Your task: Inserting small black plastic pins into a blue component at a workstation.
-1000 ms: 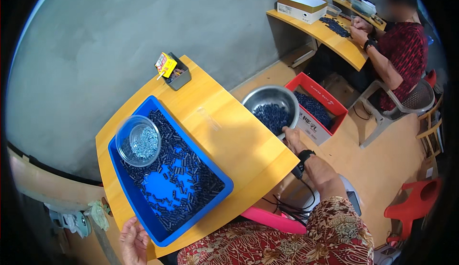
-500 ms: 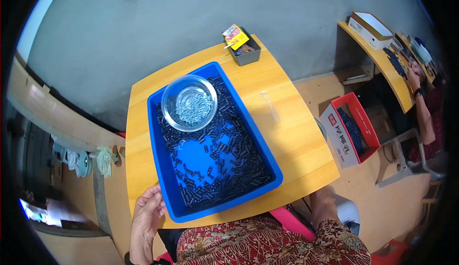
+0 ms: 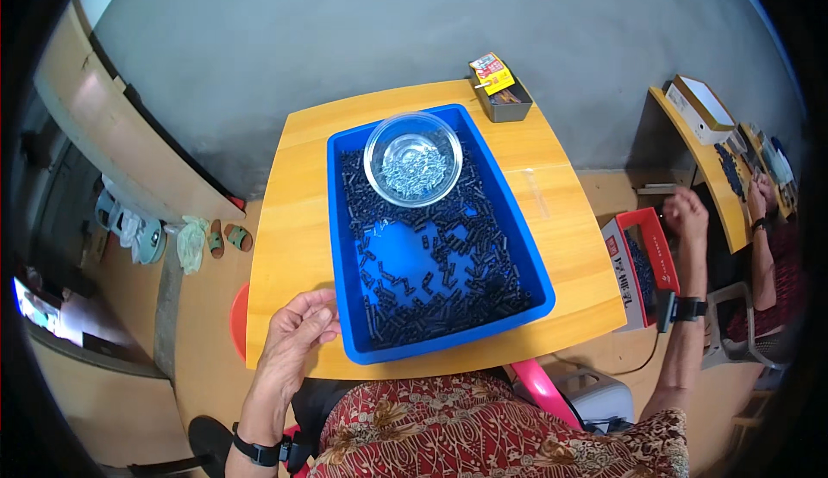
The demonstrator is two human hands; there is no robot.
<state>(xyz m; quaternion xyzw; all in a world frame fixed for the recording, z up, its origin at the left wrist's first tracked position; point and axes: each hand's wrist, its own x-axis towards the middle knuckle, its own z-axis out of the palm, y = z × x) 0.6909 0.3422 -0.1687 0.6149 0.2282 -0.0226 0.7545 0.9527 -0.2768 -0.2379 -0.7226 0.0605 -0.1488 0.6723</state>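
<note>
A deep blue plastic tray [image 3: 542, 312] stands on the yellow wooden table, its bottom strewn with short black tube-like pieces [image 3: 448, 323]. At its far end sits a clear round bowl [image 3: 373, 172], resting over the black pieces, with many small silvery metal parts [image 3: 416, 172] inside. My left hand [image 3: 297, 336] is at the tray's near left side, fingers loosely bent and tips by its outer wall; I see nothing held in it. Off the table's right side, my right hand [image 3: 687, 212] is raised above a red and white carton [image 3: 660, 237]. Its fingers look curled but blurred.
A small dark bin [image 3: 509, 112] with a yellow packet stands at the table's far right corner. A clear strip [image 3: 536, 193] lies right of the tray. Far right, another person's hands [image 3: 759, 193] work at a second table. Sandals [image 3: 226, 237] lie on the floor at left.
My right hand, before down beside the table's near right corner and hidden, is now raised out to the right. The view has shifted; my left hand stays by the tray's side.
</note>
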